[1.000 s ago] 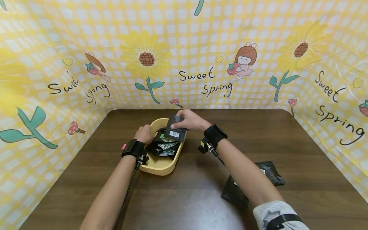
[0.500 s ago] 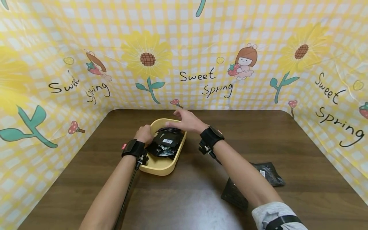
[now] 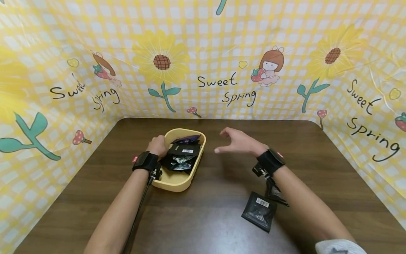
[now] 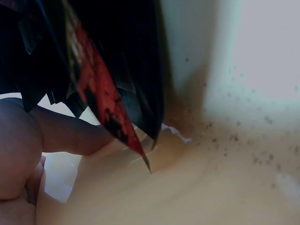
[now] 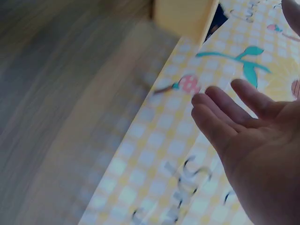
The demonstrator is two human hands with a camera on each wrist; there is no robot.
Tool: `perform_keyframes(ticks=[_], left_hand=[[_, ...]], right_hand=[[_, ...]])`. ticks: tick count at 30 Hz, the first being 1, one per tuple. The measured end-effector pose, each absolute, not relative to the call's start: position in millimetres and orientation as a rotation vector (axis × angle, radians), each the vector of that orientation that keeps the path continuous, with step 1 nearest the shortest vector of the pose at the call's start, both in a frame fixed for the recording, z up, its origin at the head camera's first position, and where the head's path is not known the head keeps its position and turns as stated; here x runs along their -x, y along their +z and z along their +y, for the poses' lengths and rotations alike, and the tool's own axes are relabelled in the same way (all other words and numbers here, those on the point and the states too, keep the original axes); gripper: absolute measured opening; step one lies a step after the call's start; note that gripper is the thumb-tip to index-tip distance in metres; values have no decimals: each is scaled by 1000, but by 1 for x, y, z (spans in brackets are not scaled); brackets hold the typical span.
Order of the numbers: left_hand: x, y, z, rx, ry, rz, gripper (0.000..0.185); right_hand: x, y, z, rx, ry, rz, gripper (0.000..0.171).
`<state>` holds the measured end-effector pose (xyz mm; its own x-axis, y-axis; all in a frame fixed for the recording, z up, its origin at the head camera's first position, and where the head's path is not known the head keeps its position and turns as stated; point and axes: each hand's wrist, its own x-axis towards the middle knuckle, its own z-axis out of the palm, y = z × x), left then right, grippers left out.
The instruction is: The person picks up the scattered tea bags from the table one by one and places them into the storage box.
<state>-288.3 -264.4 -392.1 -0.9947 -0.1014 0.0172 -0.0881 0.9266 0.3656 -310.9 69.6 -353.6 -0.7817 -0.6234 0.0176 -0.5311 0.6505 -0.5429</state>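
Note:
A yellow basket [image 3: 177, 188] stands left of centre on the table, with several black packets [image 3: 181, 155] and a purple one [image 3: 187, 139] inside. My left hand [image 3: 158, 146] grips the basket's left rim. In the left wrist view, part of that hand [image 4: 61, 131] shows beside dark packets, one with a red face [image 4: 110, 98]; its other fingers are mostly hidden. My right hand [image 3: 239, 141] hovers over the table right of the basket, fingers apart and holding nothing. Its fingers are spread in the right wrist view too.
A flat black packet [image 3: 259, 211] with a white barcode label lies on the table near my right forearm. Another black packet [image 3: 275, 192] lies beside it, partly covered by the forearm. A yellow checked cloth [image 3: 209, 53] walls the back and sides.
My right hand let go of a black packet, which now lies on the others in the basket, then moved right and towards me. My left hand stays on the basket.

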Motion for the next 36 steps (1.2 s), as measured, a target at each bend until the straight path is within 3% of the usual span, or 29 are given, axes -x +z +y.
perform_keyframes(ticks=[18,36], left_hand=[[290,-392,-264,-162,-561,-3065,23],[289,-390,-262,-147,-574,-3062,21]], right_hand=[[278,-388,193,827,-660,2630,74],[246,-402,221,808,-514,2655,61]])
